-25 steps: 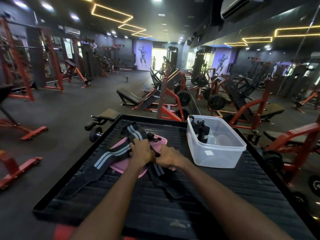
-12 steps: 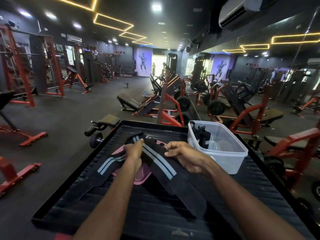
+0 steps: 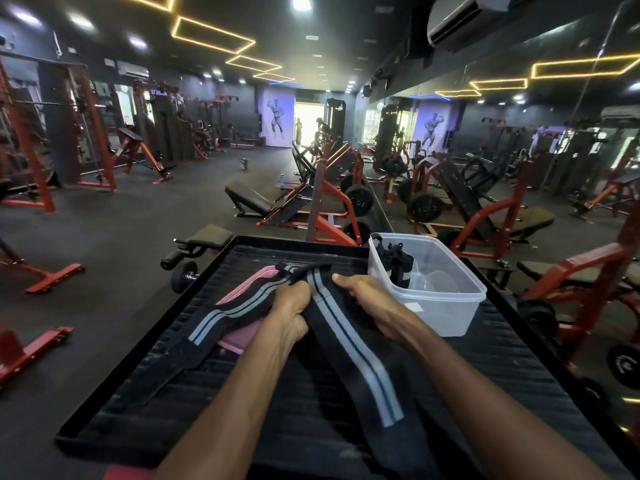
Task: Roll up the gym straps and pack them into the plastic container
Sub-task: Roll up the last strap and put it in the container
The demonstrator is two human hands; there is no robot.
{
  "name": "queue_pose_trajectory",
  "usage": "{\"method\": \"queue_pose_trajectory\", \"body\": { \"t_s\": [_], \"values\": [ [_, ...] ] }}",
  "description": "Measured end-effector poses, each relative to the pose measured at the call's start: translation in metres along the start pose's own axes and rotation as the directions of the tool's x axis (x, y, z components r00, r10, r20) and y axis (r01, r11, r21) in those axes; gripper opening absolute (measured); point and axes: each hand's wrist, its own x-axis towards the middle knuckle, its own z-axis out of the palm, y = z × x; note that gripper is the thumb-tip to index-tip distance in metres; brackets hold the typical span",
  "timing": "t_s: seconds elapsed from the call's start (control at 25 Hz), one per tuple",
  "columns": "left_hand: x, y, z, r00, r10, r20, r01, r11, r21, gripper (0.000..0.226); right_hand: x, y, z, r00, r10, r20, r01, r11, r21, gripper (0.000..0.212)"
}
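A long black gym strap with grey stripes (image 3: 349, 348) stretches from my hands toward me over the black ribbed platform (image 3: 502, 368). My left hand (image 3: 291, 306) grips its far end on the left side, my right hand (image 3: 367, 299) holds the right edge. A second black-and-grey strap (image 3: 225, 317) lies to the left across a pink lid (image 3: 242, 341). The clear plastic container (image 3: 436, 306) stands at the right and holds a rolled black strap (image 3: 398, 265).
The platform has a raised black rim (image 3: 298, 242). Red and black gym machines and weight plates (image 3: 360, 199) stand beyond it, a mirror wall (image 3: 519, 140) runs along the right, and a small dumbbell (image 3: 183, 277) lies on the floor at the left.
Both hands lifted one strap off the pile and pulled it out flat toward me; a second ago they were bunched together over the pink lid.
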Motion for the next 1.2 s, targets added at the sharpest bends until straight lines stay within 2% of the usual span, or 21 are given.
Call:
{"method": "queue_pose_trajectory", "body": {
  "t_s": [0.12,0.16,0.24,0.28,0.4,0.48,0.56,0.68,0.72,0.8,0.96,1.04,1.08,1.2],
  "values": [
    [0.002,-0.007,-0.007,0.993,-0.104,0.063,0.100,0.992,0.076,0.027,-0.006,-0.006,-0.006,0.997,-0.018,-0.075,0.011,0.996,-0.083,0.013],
    [0.002,-0.007,-0.009,0.992,-0.102,0.073,0.094,0.990,0.109,0.019,-0.011,-0.007,-0.007,0.998,0.010,-0.066,-0.014,0.997,-0.071,0.016],
    [0.006,-0.007,-0.014,0.997,-0.032,0.065,0.020,0.984,0.179,0.008,-0.018,-0.002,-0.005,0.998,0.057,-0.029,-0.058,0.998,-0.033,0.028],
    [0.008,-0.007,-0.016,0.998,0.018,0.053,-0.028,0.977,0.209,0.012,-0.019,0.004,-0.003,0.997,0.075,-0.024,-0.077,0.996,-0.049,0.029],
    [0.019,-0.011,-0.021,0.981,0.194,0.024,-0.191,0.926,0.326,0.009,-0.018,0.022,0.000,0.991,0.134,-0.025,-0.136,0.984,-0.113,0.016],
    [0.022,-0.013,-0.022,0.975,0.214,0.062,-0.221,0.894,0.390,0.007,-0.008,0.036,-0.003,0.985,0.171,-0.020,-0.172,0.984,-0.043,0.012],
    [0.017,-0.013,-0.018,0.973,0.155,0.169,-0.211,0.892,0.400,0.016,0.008,0.050,-0.006,0.993,0.096,-0.070,-0.097,0.995,-0.009,0.021],
    [0.011,-0.016,-0.017,0.967,0.089,0.240,-0.185,0.890,0.416,0.019,0.023,0.060,-0.008,0.957,-0.194,-0.218,0.169,0.978,-0.125,0.020],
    [0.012,-0.018,-0.020,0.967,0.069,0.247,-0.168,0.898,0.407,0.018,0.025,0.061,-0.008,0.939,-0.248,-0.240,0.219,0.966,-0.141,0.020],
    [0.015,-0.020,-0.026,0.961,0.045,0.273,-0.160,0.895,0.416,0.016,0.029,0.064,-0.008,0.930,-0.280,-0.236,0.252,0.957,-0.141,0.021],
    [0.024,-0.024,-0.030,0.942,0.139,0.305,-0.285,0.812,0.510,0.010,0.036,0.068,-0.003,0.932,-0.335,-0.140,0.305,0.931,-0.202,0.019],
    [0.026,-0.028,-0.029,0.931,0.155,0.329,-0.316,0.793,0.520,0.006,0.041,0.075,-0.003,0.923,-0.341,-0.177,0.314,0.935,-0.162,0.013],
    [0.026,-0.030,-0.028,0.923,0.166,0.347,-0.340,0.771,0.538,0.013,0.042,0.077,-0.003,0.922,-0.336,-0.193,0.314,0.939,-0.138,0.011],
    [0.027,-0.034,-0.025,0.898,0.283,0.337,-0.434,0.699,0.568,0.007,0.042,0.082,-0.009,0.917,-0.347,-0.195,0.337,0.938,-0.084,0.010]
  ]
}}
